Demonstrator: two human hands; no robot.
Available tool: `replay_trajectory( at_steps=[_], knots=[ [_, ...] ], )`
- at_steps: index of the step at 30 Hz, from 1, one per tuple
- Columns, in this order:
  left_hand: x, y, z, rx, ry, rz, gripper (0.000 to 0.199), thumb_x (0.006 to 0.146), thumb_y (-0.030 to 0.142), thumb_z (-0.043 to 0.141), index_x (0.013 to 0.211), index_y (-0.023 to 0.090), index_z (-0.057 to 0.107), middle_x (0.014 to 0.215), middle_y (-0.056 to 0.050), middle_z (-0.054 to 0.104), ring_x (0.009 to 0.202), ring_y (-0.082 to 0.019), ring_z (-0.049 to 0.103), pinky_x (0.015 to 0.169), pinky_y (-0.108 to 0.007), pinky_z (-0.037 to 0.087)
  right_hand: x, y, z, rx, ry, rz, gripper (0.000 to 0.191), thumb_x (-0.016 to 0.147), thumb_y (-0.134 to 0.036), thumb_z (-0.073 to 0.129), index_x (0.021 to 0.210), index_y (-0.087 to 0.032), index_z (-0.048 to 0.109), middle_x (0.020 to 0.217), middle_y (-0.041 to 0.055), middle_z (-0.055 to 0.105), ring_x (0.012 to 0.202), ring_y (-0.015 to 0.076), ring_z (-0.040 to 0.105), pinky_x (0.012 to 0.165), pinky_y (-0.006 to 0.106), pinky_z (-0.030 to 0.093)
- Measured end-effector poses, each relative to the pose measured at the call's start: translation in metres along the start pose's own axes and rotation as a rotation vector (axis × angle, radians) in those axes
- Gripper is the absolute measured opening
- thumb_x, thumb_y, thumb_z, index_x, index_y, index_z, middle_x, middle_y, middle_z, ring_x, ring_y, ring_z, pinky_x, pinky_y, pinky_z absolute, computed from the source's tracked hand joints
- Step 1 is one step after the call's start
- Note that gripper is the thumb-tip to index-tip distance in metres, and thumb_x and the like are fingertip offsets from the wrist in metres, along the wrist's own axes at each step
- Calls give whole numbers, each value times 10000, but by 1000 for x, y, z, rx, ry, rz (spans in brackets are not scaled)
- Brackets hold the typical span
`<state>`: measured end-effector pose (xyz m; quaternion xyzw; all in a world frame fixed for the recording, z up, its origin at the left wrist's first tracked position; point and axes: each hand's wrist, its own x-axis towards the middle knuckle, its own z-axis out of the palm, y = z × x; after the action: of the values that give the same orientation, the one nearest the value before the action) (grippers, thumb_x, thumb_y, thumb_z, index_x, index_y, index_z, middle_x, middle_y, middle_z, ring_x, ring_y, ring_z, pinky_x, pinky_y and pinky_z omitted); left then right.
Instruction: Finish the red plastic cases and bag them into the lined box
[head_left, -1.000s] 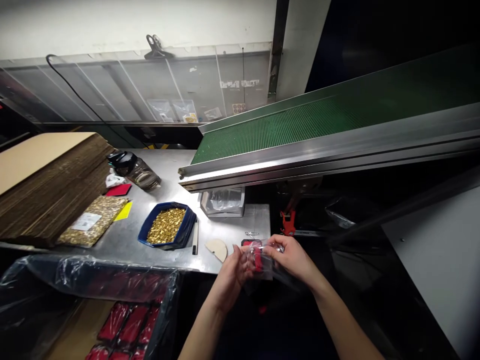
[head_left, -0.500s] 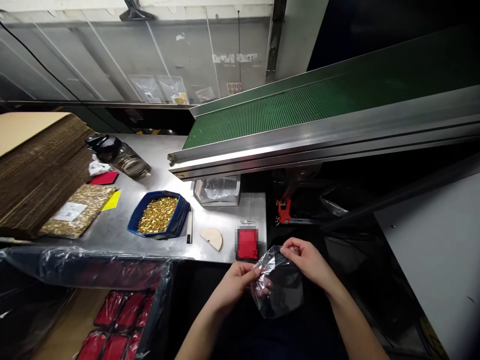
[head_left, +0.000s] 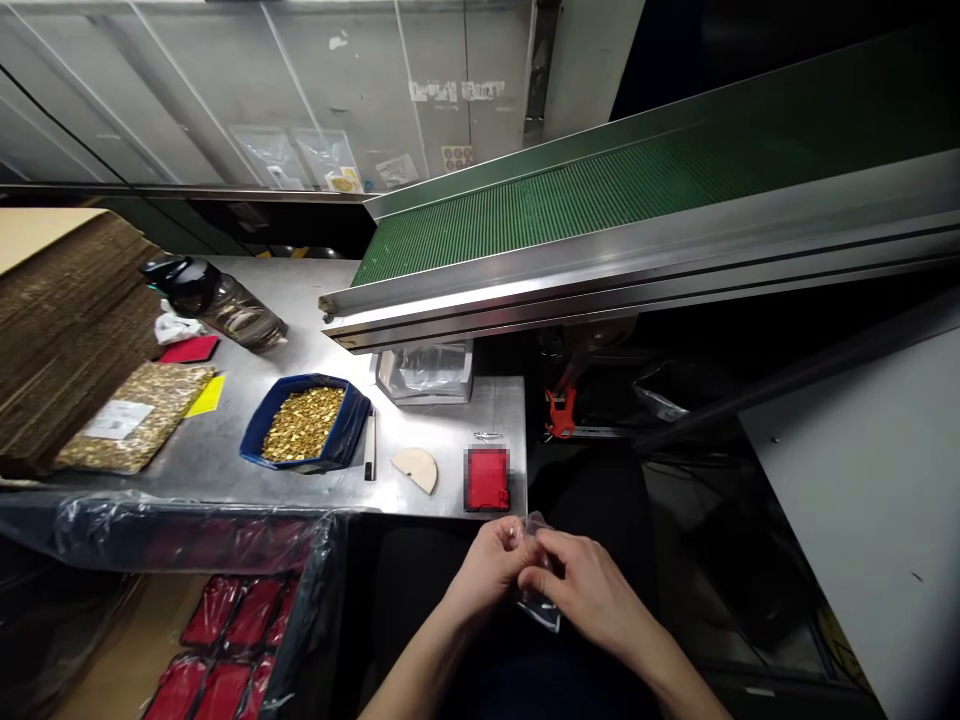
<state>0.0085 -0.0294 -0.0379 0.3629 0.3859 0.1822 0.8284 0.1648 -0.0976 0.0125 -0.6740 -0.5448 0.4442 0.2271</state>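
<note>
My left hand [head_left: 491, 562] and my right hand [head_left: 574, 575] are close together over my lap, just below the table edge. Both are closed on a clear plastic bag [head_left: 541, 607], bunched between the fingers, its lower end hanging out beneath them. Just beyond the hands, a red packet [head_left: 487, 480] lies at the table's front right corner. Small metal pieces [head_left: 487, 436] are behind it, and a pale half-round disc [head_left: 416, 468] lies to its left.
A blue bin [head_left: 255, 432] of gold pieces, a marker [head_left: 370, 446], a clear tray [head_left: 424, 385] and a bottle [head_left: 232, 310] stand on the metal table [head_left: 292, 492]. A green conveyor [head_left: 525, 215] slopes overhead. A lined box [head_left: 319, 590] at lower left holds several red packets.
My hands have come together, my right hand moving left. The plastic bag, spread out between them before, is now gathered up. The view has shifted slightly.
</note>
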Motion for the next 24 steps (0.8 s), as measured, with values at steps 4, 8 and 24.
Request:
replay_trajectory(
  at_steps=[4,8,24],
  knots=[
    [-5,7,-6,14,61,8,613,712,584,864,661,230,366,529,67,458,433,-87,415,447,-215,307,3,15,-12,-19,183,107,393,981,-432,558,677,-221,428,643,-31,488,612,144,462,593,260,316],
    [-11,16,-3,256,153,134,532,764,399,812,617,220,334,572,69,365,534,-87,324,526,-229,278,-1,10,-12,-88,307,45,367,988,-420,562,708,-225,429,693,-26,504,638,145,482,633,264,343],
    [-55,4,-22,736,337,184,234,797,138,573,680,213,385,641,47,424,629,-130,380,583,-247,281,27,-13,18,-235,152,142,351,995,-386,539,682,-229,516,643,-2,596,595,170,547,588,307,250]
  ],
)
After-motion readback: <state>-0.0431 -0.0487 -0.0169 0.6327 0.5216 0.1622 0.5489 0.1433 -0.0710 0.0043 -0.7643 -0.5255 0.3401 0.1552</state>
